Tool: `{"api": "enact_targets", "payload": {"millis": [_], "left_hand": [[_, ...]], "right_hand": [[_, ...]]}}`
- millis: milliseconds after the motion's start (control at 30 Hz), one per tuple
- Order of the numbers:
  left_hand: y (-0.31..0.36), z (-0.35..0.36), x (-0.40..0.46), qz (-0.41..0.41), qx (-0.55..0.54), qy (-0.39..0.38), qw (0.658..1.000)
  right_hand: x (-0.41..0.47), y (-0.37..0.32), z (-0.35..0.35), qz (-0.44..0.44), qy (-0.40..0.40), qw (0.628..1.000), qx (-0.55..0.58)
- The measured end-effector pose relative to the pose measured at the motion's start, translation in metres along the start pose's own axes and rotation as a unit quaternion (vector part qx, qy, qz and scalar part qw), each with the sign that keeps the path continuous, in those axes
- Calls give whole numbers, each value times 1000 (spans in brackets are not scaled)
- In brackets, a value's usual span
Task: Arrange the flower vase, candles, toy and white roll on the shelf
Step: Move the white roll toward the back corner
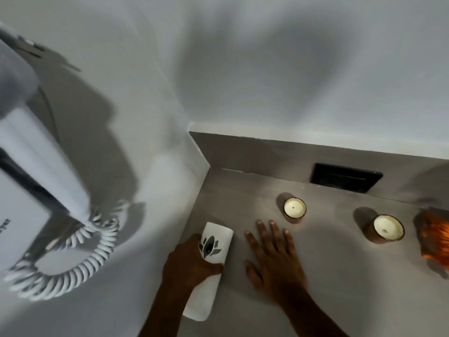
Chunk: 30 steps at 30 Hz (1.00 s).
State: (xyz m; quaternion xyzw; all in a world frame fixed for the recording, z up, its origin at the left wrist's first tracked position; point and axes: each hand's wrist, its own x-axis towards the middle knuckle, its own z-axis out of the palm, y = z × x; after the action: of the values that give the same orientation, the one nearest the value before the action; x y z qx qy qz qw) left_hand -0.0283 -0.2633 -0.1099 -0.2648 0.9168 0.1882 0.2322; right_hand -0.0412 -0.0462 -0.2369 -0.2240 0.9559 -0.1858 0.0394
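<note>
A white roll [216,242] with a dark lotus print lies on the grey shelf [340,276], close to the left wall. My left hand [189,263] grips it around the middle. Just to its right, my right hand [272,254] rests flat on the shelf with fingers spread, holding nothing. Two candles in brown holders stand further back: one [295,207] behind my right hand, the other [388,227] to the right. An orange toy [435,237] is partly cut off at the right edge. No flower vase is in view.
A white wall-mounted hair dryer [36,171] with a coiled cord [80,261] hangs on the left wall. A black socket plate [345,177] is set in the low back panel of the shelf. White walls close the corner.
</note>
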Motion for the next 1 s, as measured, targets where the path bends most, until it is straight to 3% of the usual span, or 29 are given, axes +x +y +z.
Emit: {"api": "enact_targets", "payload": {"millis": [100,233,433,767,1000], "left_hand": [[5,-3,6,-1,-29,25,999],[18,-8,15,28,-176,152,972],[72,-7,41,48,-480,320,815],[113,-2,92,80,-562,408,715],[108,9,110,91,-560,426,705]], "right_hand": [[1,-1,-1,1,-9,1000,0],[1,0,-3,0,-19,1000,-6],[2,-1,-6,-1,-29,999,-15],[3,-5,-10,0,-13,1000,-19],[2,-8,-10,2,-13,1000,-9]]}}
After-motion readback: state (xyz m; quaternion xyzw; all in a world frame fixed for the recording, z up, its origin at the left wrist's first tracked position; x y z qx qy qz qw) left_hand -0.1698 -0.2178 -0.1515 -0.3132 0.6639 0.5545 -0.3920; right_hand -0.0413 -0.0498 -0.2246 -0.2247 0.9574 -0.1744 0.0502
